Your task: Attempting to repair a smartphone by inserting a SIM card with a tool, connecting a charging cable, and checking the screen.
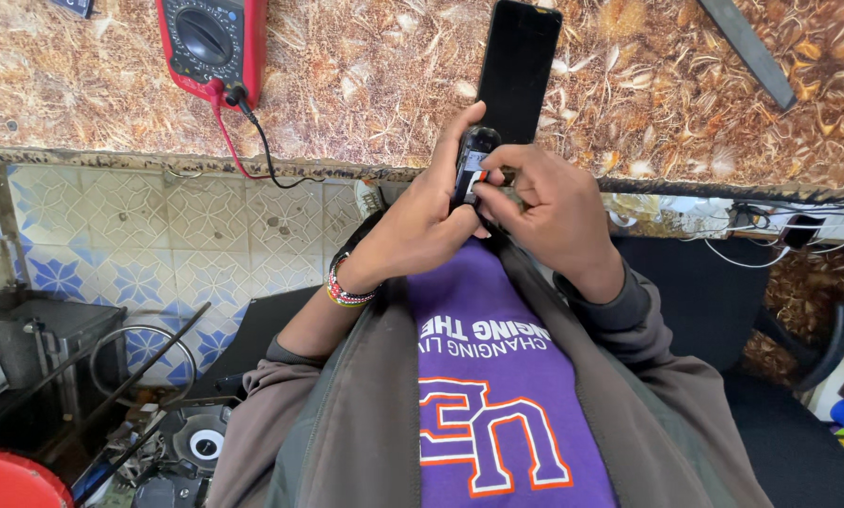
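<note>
Hands meet in the middle of the view, close to the person's chest and just at the near edge of the desk (83,103). The left hand (422,221) is curled shut around a small black gadget (475,165), with its thumb up along the side. The right hand (549,202) is closed too, and its fingertips (486,196) pinch the lower part of the gadget, where there is a bit of white and orange. I cannot tell just what the gadget is; it looks like a little device or a battery pack. It looks light and hard, made of smooth plastic, so it could slip if held loosely. Small parts on it may snap if pushed too hard, I think. The best place to hold it seems to be its two long sides, the way the left hand does now. Just past the hands, a black phone (519,66) lies flat on the desk with its dark screen up. Far to the left sits a red multimeter (210,42) with red and black wires (253,141) hanging over the edge. A beaded bracelet (345,287) is on the left wrist.
</note>
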